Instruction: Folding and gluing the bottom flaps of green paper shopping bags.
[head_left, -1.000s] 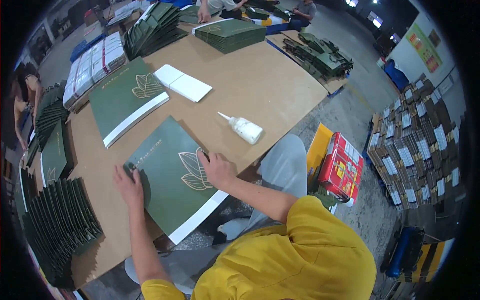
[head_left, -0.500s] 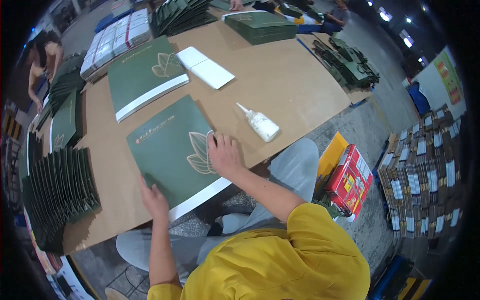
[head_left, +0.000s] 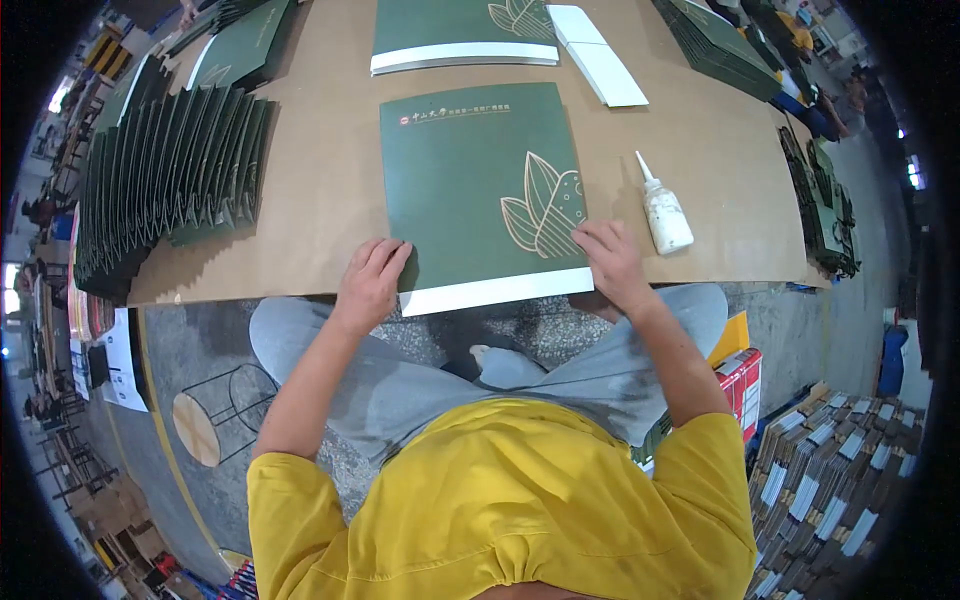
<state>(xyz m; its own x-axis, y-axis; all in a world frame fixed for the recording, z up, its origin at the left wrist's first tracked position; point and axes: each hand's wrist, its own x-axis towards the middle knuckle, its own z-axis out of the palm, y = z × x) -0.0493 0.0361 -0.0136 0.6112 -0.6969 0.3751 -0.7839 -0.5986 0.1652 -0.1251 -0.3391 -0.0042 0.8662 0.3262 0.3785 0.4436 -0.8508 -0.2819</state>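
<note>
A flat green paper bag [head_left: 455, 190] lies in front of me, overhanging the table's near edge. It carries a gold leaf print and a white strip [head_left: 500, 291] along its near end. My left hand [head_left: 372, 282] grips its lower left edge, fingers closed together. On the opposite side, my right hand [head_left: 612, 262] pinches the lower right edge, its thumb partly hidden. A white squeeze bottle [head_left: 667, 215] with a pointed nozzle lies to the right of the bag, apart from my right hand. Just beyond the bag is a stack of similar green bags [head_left: 440, 25] with white ends.
White paper strips [head_left: 600, 60] lie at the far right of the bag on the brown table [head_left: 310, 190]. Folded green bags [head_left: 180, 165] stand packed at left; more pile up far right [head_left: 715, 45]. A stool [head_left: 197, 430] and bundled cardboard [head_left: 840, 490] are on the floor.
My view has turned, so the bag now appears squarely in front. My left hand has shifted to the lower left edge, and my right hand has slid off the leaf print toward the right edge.
</note>
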